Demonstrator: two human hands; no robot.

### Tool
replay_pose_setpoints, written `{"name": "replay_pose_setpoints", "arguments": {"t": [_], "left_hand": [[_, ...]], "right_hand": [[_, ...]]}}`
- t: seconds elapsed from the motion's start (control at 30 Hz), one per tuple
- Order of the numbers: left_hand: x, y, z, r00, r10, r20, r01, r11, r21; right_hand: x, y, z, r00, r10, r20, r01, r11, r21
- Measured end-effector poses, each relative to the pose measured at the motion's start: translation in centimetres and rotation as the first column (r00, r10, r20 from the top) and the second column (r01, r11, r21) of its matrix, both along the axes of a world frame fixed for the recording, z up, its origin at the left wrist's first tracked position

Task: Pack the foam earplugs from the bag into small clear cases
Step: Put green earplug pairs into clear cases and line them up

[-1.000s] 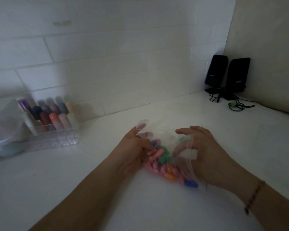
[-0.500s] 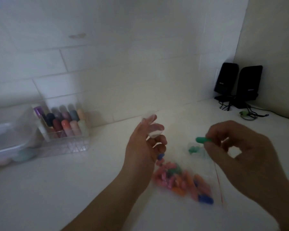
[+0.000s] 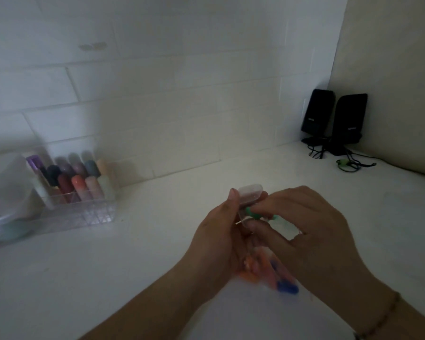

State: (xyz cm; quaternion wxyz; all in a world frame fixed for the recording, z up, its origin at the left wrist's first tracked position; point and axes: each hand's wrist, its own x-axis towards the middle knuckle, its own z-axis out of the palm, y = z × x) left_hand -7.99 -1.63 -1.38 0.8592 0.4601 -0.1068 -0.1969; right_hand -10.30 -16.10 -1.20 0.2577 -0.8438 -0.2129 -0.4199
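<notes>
Centre frame, the left hand [image 3: 221, 229] grips a clear case [image 3: 250, 193] with its lid up, and the right hand [image 3: 304, 231] pinches a green earplug [image 3: 252, 213] right at its mouth. Below both hands lies the bag [image 3: 268, 271], partly hidden by them. At left stands an organizer [image 3: 84, 207] of coloured tubes; speakers [image 3: 334, 121] occupy the upper-right corner.

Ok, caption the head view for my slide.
Right hand pushes a green earplug into the clear case held by the left hand.
</notes>
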Motion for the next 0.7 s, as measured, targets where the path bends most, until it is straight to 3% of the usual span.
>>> {"name": "replay_pose_setpoints", "arguments": {"t": [0.17, 0.4, 0.7], "left_hand": [[0.17, 0.42, 0.11, 0.994, -0.086, -0.065, 0.080, 0.993, -0.092], [0.24, 0.31, 0.23, 0.997, -0.021, -0.068, 0.018, 0.999, -0.034], [0.30, 0.14, 0.13, 0.999, 0.014, -0.038, -0.013, 1.000, 0.021]], "right_hand": [[-0.13, -0.06, -0.03, 0.995, 0.094, -0.040, -0.097, 0.991, -0.091], [0.24, -0.69, -0.19, 0.995, 0.096, -0.016, -0.097, 0.993, -0.070], [0.08, 0.00, -0.63, 0.981, 0.129, -0.146, -0.105, 0.981, 0.160]]}}
